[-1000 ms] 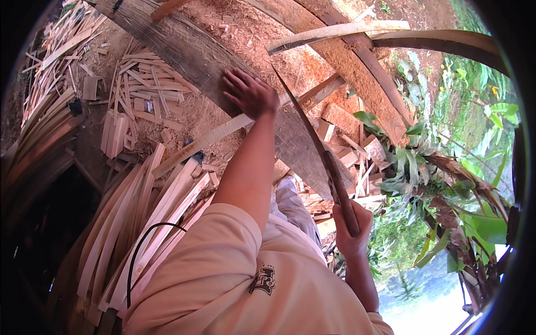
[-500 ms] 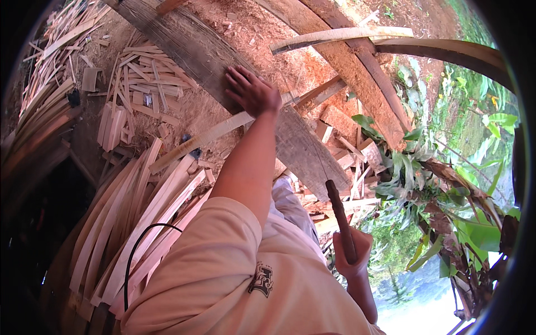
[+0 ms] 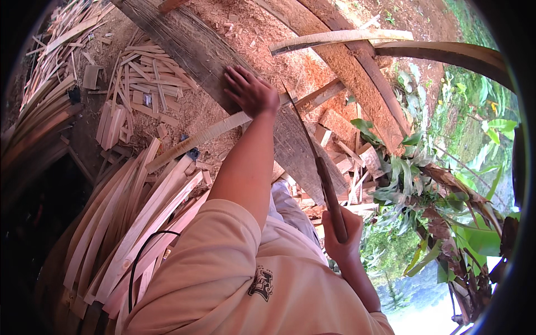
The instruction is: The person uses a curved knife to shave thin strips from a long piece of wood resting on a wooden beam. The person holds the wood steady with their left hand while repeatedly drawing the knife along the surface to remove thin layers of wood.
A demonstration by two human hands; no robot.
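Observation:
My left hand (image 3: 252,94) lies spread, fingers apart, on the weathered wooden plank (image 3: 195,50), its wrist over a pale curved wood strip (image 3: 206,135) laid across that plank. In my right hand (image 3: 343,231) is the long wooden handle of a saw (image 3: 328,190), fingers wrapped round it. Its narrow dark blade, seen nearly edge-on, slants up past the strip's right end, just right of my left hand. The teeth cannot be made out.
Cut strips (image 3: 148,195) lie stacked at the lower left beside a black cable (image 3: 139,254). A pile of offcuts (image 3: 151,72) sits on the sawdust farther left. Sawdust-covered beams (image 3: 357,78) cross the upper right, with another curved strip (image 3: 340,37) over them. Leafy plants (image 3: 407,173) border the right.
My right hand and the saw have moved up and slightly left, along the blade's length. My left hand stays in place on the wood.

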